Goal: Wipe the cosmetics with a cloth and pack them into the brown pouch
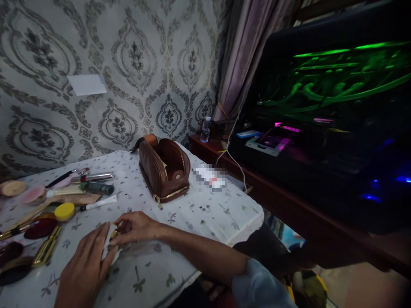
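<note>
My right hand is closed in a pinch on a small gold-yellow piece, mostly hidden by the fingers. My left hand reaches in from the lower left, its fingers long and close together. A thin white, tissue-like piece shows between its thumb and forefinger, just under the right fingertips. What it is exactly, I cannot make out. Beyond the hands stands a brown leather cosmetic bag, its top unzipped and gaping. Left of the hands lie a yellow-lidded jar, a white tube and a gold tube.
More cosmetics, among them a dark green tube and a pink round compact, crowd the left of the patterned tablecloth. A blurred white packet lies right of the bag. A bottle and a lit computer case stand beyond.
</note>
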Available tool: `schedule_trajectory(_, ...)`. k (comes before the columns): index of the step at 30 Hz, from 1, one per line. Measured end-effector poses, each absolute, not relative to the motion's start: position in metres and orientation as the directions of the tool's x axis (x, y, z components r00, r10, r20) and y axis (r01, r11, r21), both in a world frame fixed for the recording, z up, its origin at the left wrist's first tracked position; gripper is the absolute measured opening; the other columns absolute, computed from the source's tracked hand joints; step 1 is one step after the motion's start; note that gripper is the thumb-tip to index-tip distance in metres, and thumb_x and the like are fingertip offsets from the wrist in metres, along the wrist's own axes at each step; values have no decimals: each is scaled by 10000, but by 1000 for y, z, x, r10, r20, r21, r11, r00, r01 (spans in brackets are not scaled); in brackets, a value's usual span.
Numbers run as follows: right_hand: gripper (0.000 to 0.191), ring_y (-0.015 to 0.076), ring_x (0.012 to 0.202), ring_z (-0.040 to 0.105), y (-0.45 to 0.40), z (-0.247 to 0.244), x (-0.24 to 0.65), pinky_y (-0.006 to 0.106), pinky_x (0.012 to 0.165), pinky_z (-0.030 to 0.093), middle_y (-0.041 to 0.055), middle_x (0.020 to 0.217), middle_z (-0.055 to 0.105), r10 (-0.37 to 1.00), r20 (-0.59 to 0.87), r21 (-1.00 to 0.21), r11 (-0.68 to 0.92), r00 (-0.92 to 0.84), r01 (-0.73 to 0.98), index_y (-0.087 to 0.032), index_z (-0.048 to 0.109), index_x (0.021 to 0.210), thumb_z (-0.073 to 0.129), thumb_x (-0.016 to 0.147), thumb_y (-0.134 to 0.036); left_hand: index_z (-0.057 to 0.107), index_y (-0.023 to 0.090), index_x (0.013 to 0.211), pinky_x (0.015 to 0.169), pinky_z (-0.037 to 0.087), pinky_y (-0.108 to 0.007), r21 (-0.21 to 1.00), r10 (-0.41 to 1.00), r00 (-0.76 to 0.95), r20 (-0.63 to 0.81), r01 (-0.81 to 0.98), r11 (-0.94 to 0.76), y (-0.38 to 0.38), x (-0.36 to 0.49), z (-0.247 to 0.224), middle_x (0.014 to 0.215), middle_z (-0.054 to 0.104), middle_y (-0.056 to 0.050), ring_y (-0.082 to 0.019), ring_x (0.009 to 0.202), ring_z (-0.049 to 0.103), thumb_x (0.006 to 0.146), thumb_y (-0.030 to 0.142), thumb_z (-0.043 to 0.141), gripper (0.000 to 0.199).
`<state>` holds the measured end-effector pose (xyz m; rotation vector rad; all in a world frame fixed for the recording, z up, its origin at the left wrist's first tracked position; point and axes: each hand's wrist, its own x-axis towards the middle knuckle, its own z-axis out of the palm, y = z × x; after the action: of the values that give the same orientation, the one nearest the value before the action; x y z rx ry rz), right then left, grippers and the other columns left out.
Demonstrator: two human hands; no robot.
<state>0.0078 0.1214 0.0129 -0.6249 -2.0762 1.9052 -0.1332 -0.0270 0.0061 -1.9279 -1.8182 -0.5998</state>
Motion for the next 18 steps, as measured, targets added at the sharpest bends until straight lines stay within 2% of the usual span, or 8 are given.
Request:
schedule_trajectory(3, 588, 70, 629, 574, 122, 11, 8, 174, 581, 462, -57, 784, 613, 454, -148, -989, -51, -879, 140, -192, 688, 998, 924, 515, -431, 523, 161, 1334, 910, 537, -434, 95, 846, -68, 528, 995, 21, -21, -136, 4, 1207, 680, -141, -307, 1129, 632, 940, 520, 375, 553)
schedule_trajectory(6, 550, 73, 589, 583, 120, 15, 9, 188, 573, 483, -52, 780, 613, 397, -171, -980, -165, -902, 114, -190, 694, 984, 916, 537, -419, 610, 195, 1233, 901, 558, -410, 315, 879, -204, 432, 947, 65, -15, -141, 10, 1189, 706, -106, -294, 1102, 661, 919, 546, 400, 516)
schedule_trajectory(11, 601, 69, 668, 555, 117, 26, 14, 178, 617, 476, -37, 883, 627, 411, -128, -991, -96, -902, 97, -222, 720, 1030, 948, 480, -303, 729, 253, 1027, 950, 552, -350, 709, 901, -369, 227, 697, 107, -15, -142, 24, 1033, 767, -25, -258, 1028, 696, 917, 557, 414, 451)
schedule_trajectory(14, 658, 66, 692, 563, 117, 24, 13, 182, 657, 482, -29, 948, 637, 400, -36, -999, -30, -916, 26, -229, 715, 1078, 951, 465, -281, 753, 261, 958, 1018, 517, -361, 806, 877, -445, 178, 578, 130, -16, -144, 23, 992, 774, -4, -259, 1053, 687, 900, 557, 450, 428)
schedule_trajectory(18, 769, 83, 718, 577, 118, 10, 8, 213, 688, 505, 2, 1018, 642, 413, 87, -994, -31, -907, -109, -227, 712, 1106, 960, 390, -359, 758, 262, 965, 1029, 508, -376, 836, 884, -451, 119, 526, 156, -15, -159, 13, 1010, 772, -5, -269, 1081, 680, 854, 567, 518, 404)
